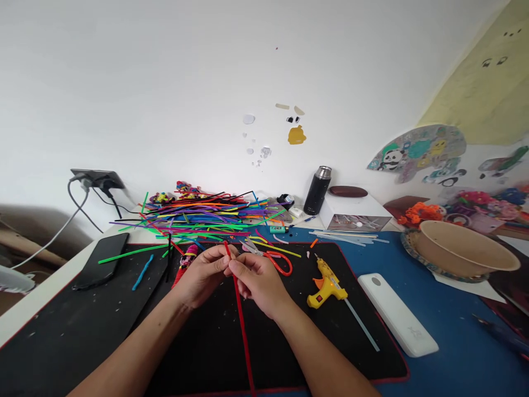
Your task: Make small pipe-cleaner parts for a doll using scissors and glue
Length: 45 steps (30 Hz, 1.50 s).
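Observation:
A red pipe cleaner [243, 336] runs from between my fingertips down toward the bottom edge of the view. My left hand [206, 274] pinches it close to its upper end. My right hand [257, 280] grips the same stem just beside, thumb and forefinger pressed together. Behind the right hand lie scissors with orange-red handles [285, 264], their blades pointing up and left. A small figure of red and pink pipe cleaner [188, 257] rests beside the left hand, partly hidden by it. A short blue piece [142, 272] lies farther left on the black mat [185, 353].
A heap of coloured pipe cleaners [206, 215] lies along the wall. Right of my hands is a yellow glue gun [330, 284] with a glue stick, then a white power bank [397, 314]. A black flask [317, 190], white box [355, 209], beige bowl [467, 248] and phone [103, 259] surround the mat.

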Motion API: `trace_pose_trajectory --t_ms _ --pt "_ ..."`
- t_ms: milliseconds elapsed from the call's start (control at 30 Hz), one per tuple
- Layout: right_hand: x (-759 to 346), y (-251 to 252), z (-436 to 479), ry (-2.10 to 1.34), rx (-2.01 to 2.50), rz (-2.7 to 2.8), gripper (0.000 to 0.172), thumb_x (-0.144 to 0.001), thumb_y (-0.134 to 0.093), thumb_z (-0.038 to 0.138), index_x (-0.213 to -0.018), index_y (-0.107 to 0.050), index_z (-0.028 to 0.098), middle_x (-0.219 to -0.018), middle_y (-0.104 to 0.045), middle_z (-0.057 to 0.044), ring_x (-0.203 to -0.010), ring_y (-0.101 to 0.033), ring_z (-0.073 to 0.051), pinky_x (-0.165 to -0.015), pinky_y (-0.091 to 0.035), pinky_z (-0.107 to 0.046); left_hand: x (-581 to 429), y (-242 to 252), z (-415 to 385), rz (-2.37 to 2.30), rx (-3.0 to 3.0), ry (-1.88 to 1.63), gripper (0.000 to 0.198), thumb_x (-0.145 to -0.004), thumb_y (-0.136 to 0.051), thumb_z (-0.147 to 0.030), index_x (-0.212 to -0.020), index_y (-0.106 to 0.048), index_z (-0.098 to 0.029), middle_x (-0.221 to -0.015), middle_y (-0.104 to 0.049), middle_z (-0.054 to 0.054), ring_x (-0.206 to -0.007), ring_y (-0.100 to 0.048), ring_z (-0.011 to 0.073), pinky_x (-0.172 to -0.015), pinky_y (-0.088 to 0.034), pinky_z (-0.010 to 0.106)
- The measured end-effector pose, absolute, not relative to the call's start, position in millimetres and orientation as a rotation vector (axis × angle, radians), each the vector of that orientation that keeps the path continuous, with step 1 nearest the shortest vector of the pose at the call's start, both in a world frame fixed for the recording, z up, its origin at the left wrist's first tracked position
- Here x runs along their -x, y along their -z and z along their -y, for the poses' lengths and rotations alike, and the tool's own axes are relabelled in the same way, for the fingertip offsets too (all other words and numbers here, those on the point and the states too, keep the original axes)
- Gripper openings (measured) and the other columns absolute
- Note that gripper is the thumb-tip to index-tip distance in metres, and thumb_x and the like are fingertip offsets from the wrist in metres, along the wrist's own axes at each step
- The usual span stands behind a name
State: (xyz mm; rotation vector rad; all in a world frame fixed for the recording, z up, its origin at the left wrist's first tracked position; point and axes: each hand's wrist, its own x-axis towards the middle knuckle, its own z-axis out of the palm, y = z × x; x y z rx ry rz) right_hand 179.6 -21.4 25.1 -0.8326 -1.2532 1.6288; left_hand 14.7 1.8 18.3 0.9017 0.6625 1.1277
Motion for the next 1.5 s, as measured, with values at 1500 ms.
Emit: trace_pose_trajectory --t_ms 1500 --pt "-199 -27 4 -1.647 0.738 0.845 0.046 -0.083 -0.077 0.059 -0.073 -0.055 0.02 -0.048 -0.043 0.009 -0.039 -0.039 -0.007 -0.04 -0.019 -0.02 1 3 -19 -1.215 -2.405 -0.592 0.017 -0.096 -0.062 -0.031 -0.085 -0.074 -0.024 -0.089 -0.069 0.007 -0.09 -0.061 0.0267 -0.084 -0.047 0.036"
